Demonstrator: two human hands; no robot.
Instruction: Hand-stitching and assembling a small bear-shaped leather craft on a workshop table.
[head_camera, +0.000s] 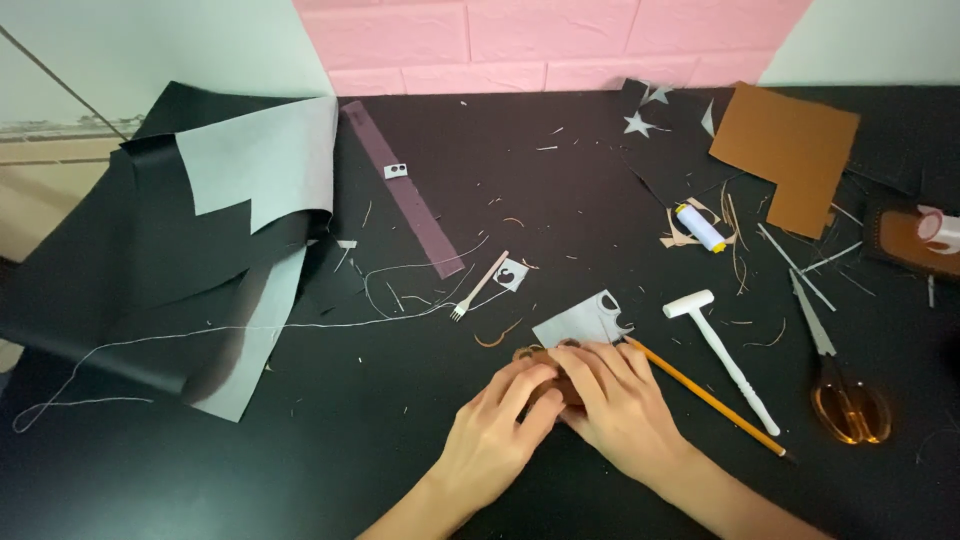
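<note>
While both hands pressed together, left hand (497, 425) and right hand (618, 400) fingers pinched a brown leather piece (562, 386), a pencil (708, 397) just beside them.

You're at a leather-craft hobby bench. A black work surface (420, 440) carries a white plastic mallet (722, 355), amber-handled scissors (842, 385) and a tan leather sheet (790, 155).
</note>
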